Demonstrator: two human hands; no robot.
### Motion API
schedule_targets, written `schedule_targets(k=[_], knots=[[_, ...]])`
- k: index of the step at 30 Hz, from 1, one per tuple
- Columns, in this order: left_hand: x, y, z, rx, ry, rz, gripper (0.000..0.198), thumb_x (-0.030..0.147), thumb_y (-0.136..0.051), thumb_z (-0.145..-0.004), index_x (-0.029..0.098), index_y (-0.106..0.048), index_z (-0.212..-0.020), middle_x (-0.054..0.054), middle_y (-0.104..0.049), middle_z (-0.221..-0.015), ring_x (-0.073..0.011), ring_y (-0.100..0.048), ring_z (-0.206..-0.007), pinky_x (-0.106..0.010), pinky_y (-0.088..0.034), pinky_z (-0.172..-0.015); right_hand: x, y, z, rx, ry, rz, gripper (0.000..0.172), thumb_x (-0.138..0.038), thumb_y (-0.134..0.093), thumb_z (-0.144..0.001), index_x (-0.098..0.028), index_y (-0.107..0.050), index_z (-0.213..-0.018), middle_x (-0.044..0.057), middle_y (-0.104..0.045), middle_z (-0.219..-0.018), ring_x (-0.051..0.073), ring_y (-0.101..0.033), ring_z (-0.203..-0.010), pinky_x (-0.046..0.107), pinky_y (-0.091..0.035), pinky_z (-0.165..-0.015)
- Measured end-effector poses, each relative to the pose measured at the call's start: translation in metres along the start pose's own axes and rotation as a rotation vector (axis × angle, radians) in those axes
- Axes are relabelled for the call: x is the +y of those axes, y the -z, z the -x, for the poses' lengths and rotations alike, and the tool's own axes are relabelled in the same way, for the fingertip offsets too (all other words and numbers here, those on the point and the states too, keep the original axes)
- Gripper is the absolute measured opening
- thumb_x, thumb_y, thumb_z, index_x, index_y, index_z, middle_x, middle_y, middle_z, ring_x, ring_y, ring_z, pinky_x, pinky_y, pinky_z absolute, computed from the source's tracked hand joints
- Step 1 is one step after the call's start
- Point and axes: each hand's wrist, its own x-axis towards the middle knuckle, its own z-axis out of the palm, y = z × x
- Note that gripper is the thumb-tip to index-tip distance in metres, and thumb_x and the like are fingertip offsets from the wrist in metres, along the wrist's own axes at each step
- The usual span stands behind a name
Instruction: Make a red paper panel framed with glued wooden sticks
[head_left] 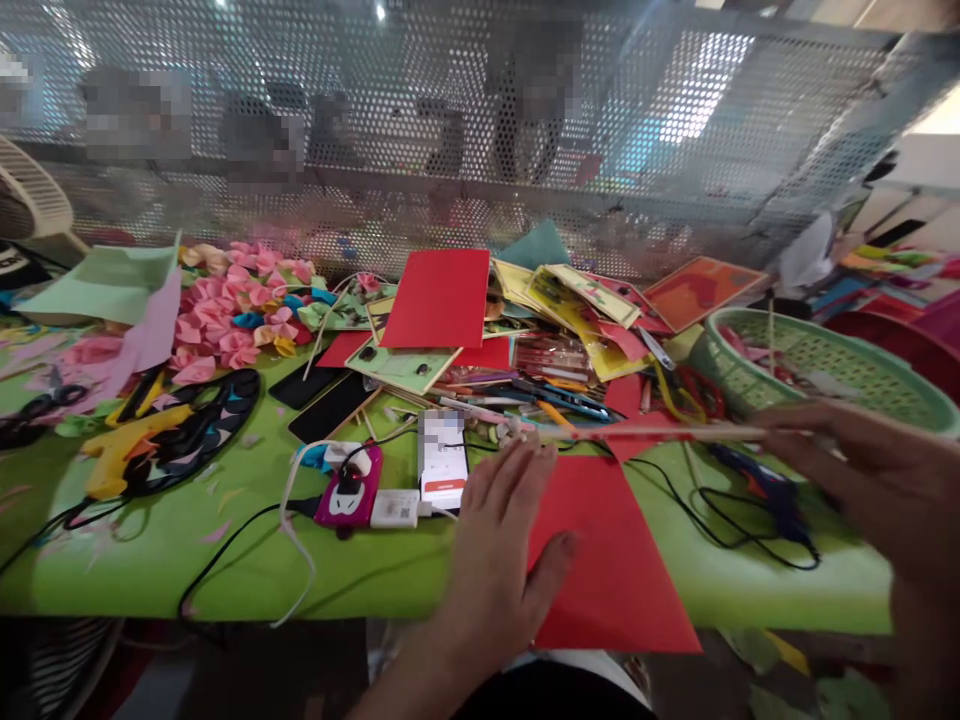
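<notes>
My left hand [499, 545] lies flat and open on the left edge of a red paper sheet [615, 560] that hangs over the front edge of the green table [187, 540]. My right hand [877, 485] is closed on a thin wooden stick [660, 433], held level above the red sheet and pointing left. A blue glue gun [757, 490] with a black cord lies just under the right hand.
A green basket [825, 365] stands at the right. Piled coloured card, pens and a second red sheet [439, 298] fill the middle. Pink paper flowers [240, 305], a yellow glue gun [124, 450], phones [330, 405] and chargers lie left. A perforated metal screen stands behind.
</notes>
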Motion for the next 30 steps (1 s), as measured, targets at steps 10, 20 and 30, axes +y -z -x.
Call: schedule_targets(k=[10,20,30], knots=[[0.019,-0.04,0.013,-0.19,0.123,0.179,0.059,0.053,-0.024,-0.109,0.021,-0.066,-0.082,-0.002,-0.064,-0.065,-0.016,-0.059,-0.06,-0.029,-0.036,-0.056,-0.055,-0.04,0.045,0.078,-0.219,-0.657,0.01,-0.04,-0.073,-0.088,-0.033,-0.078,-0.083,0.005,-0.068,-0.077,0.024,-0.062,-0.07,0.034,-0.047,-0.053],[0.03,-0.044,0.034,-0.278,0.383,0.379,0.055,0.055,-0.034,-0.107,0.019,-0.072,-0.092,-0.002,-0.067,-0.07,-0.0159,-0.061,-0.064,-0.027,-0.038,-0.063,-0.061,-0.081,0.087,-0.345,-0.172,-0.632,0.026,-0.041,-0.067,-0.095,-0.023,-0.073,-0.077,0.002,-0.067,-0.067,0.016,-0.061,-0.061,0.027,-0.05,-0.058],[0.023,-0.008,0.039,-0.433,0.454,0.279,0.045,0.051,-0.039,-0.108,0.02,-0.07,-0.097,0.0,-0.066,-0.074,-0.0138,-0.06,-0.067,-0.024,-0.038,-0.063,-0.021,-0.059,0.075,-0.185,-0.412,-0.798,0.028,-0.05,-0.08,-0.083,-0.022,-0.083,-0.085,0.007,-0.074,-0.073,0.017,-0.066,-0.064,0.025,-0.052,-0.054]])
